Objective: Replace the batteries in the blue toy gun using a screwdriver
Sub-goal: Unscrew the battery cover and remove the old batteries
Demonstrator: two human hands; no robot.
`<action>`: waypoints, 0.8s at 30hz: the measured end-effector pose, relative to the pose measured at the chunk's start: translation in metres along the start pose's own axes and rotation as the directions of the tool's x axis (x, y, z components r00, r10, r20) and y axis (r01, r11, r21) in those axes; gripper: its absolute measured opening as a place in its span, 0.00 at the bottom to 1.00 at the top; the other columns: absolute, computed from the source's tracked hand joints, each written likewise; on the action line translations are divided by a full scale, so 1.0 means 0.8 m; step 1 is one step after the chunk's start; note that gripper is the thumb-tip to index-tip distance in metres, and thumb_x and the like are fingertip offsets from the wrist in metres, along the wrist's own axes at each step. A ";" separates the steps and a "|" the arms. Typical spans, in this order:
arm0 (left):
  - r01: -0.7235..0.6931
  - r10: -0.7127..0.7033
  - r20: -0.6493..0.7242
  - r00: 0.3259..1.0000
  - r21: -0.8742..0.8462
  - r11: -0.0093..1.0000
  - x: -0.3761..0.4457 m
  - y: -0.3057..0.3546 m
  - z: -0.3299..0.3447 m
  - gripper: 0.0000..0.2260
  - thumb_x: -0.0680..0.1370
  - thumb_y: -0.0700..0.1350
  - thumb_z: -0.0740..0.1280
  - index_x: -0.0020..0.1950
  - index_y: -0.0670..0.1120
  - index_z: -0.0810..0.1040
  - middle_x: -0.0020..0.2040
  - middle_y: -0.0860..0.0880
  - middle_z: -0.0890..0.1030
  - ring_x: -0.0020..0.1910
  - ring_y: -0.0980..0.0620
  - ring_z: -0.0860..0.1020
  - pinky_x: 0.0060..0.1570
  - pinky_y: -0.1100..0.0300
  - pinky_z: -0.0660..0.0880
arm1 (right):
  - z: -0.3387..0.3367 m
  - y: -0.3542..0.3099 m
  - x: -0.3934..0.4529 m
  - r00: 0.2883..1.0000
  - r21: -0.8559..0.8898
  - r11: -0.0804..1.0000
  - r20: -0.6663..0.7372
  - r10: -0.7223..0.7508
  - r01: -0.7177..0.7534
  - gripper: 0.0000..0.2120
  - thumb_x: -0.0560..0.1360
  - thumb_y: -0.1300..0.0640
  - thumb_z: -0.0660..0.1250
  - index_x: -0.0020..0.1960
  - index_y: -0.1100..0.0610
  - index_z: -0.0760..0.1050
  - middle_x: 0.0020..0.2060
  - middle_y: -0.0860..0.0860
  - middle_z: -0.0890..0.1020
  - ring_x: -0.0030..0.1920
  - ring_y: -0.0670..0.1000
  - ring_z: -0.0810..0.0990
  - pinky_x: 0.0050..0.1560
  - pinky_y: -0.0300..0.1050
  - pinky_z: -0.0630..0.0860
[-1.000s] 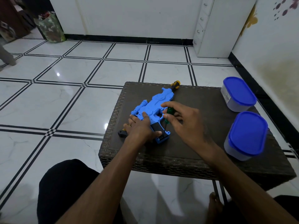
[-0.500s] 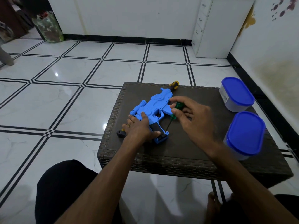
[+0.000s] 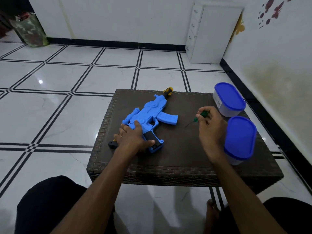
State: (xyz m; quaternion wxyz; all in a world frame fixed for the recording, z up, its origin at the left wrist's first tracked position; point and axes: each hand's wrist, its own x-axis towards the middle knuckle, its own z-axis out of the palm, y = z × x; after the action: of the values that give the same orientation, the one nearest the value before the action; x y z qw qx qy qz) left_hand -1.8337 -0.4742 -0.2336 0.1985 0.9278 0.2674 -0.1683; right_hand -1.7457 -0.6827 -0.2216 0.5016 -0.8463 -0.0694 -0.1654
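A blue toy gun [image 3: 152,114] lies flat on a dark wicker table [image 3: 182,159], its yellow-and-black muzzle pointing away from me. My left hand [image 3: 133,139] presses down on the gun's rear, thumb by the black grip. My right hand [image 3: 210,127] is well to the right of the gun, closed on a green-handled screwdriver [image 3: 200,116] whose thin shaft points down-left just above the table. A black stock end pokes out left of my left hand.
Two white tubs with blue lids stand on the table's right side, one at the back [image 3: 228,98], one nearer [image 3: 239,139] just right of my right hand. A white drawer cabinet [image 3: 214,34] stands by the far wall on the tiled floor.
My right hand has pulled the screwdriver away from the gun's grip and moved to the right, toward the tubs. My left hand still holds the gun down.
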 end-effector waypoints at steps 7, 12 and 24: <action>-0.003 0.003 -0.002 1.000 0.014 1.000 0.002 -0.001 0.002 0.48 0.73 0.67 0.65 0.80 0.48 0.40 0.78 0.32 0.43 0.78 0.36 0.42 0.73 0.37 0.49 | -0.003 0.018 -0.006 0.997 -0.078 0.994 -0.024 0.074 -0.075 0.05 0.77 0.58 0.70 0.51 0.52 0.76 0.40 0.42 0.78 0.39 0.37 0.77 0.36 0.31 0.72; -0.001 0.001 -0.008 1.000 0.015 1.000 0.003 -0.002 0.003 0.49 0.73 0.67 0.66 0.80 0.48 0.39 0.78 0.32 0.42 0.78 0.36 0.42 0.73 0.37 0.48 | -0.003 0.027 -0.019 0.993 -0.260 0.965 0.094 0.071 -0.044 0.05 0.76 0.58 0.70 0.47 0.52 0.75 0.42 0.46 0.78 0.42 0.45 0.77 0.37 0.36 0.74; -0.077 0.099 -0.214 0.972 0.107 0.991 -0.004 -0.034 0.012 0.35 0.77 0.69 0.54 0.80 0.54 0.52 0.74 0.40 0.66 0.70 0.40 0.68 0.66 0.46 0.69 | 0.012 0.017 -0.049 0.919 -0.536 0.812 0.394 -0.004 0.234 0.05 0.77 0.54 0.68 0.52 0.50 0.77 0.53 0.48 0.75 0.54 0.48 0.72 0.50 0.42 0.74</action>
State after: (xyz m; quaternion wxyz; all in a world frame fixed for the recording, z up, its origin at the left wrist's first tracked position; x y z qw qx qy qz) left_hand -1.8538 -0.4587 -0.2479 0.1297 0.9602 0.2376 -0.0689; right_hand -1.7764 -0.6793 -0.2509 0.1898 -0.9668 -0.1649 -0.0455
